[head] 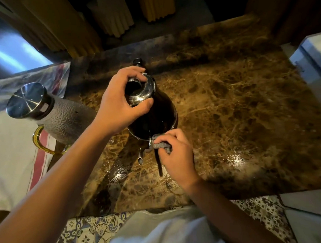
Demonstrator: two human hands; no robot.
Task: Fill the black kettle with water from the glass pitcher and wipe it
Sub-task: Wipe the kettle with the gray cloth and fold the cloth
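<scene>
The black kettle stands on the brown marble counter, its chrome top open and its lid tipped back behind it. My left hand grips the chrome rim from the left. My right hand pinches a small grey cloth against the kettle's lower front, by the base of its handle. The spout points toward me. The glass pitcher, textured with a steel lid and a yellow handle, stands to the left of the kettle.
A white cloth with red stripes covers the counter's left part under the pitcher. Yellow curtains hang behind the counter. A white appliance stands at the right edge. Wet patches shine on the marble near me.
</scene>
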